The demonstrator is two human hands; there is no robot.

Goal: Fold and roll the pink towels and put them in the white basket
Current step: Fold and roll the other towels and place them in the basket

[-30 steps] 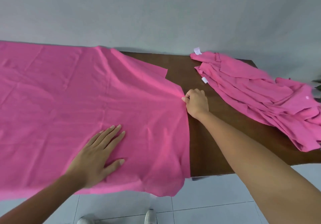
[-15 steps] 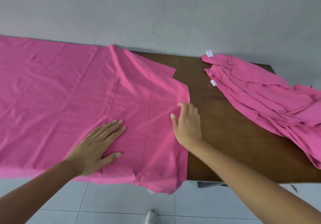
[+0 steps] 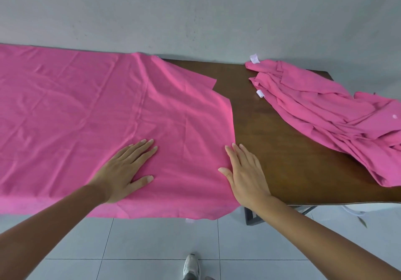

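Released since the earlier frame, the towel [image 3: 104, 114] lies spread lengthwise leftward on the table [image 3: 282, 149], pressed flat by the straight-fingered left hand [image 3: 125, 169] and, at its right edge, the right hand [image 3: 245, 175].

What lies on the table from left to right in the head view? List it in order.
Spread pink towel → left hand flat on it → right hand flat at its right edge → bare brown table → heap of pink towels.
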